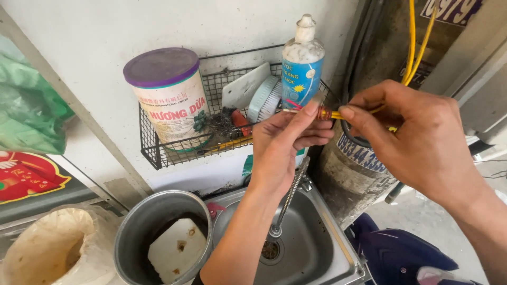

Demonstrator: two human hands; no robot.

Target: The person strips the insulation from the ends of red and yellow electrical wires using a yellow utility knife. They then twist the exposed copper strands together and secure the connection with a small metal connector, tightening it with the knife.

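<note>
Above the small steel sink (317, 248), left hand (285, 142) and right hand (417, 142) pinch a thin yellow-and-red stick (325, 112), long axis horizontal, between their fingertips.

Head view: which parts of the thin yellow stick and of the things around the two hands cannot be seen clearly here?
- Thin yellow stick with red banding: its middle is covered by the fingertips of the left hand and right hand, head view.
- Grey metal pot: cut off by the bottom edge.
- Steel sink: partly behind the left forearm.
- Black wire basket: small items inside are too tangled to tell.
</note>
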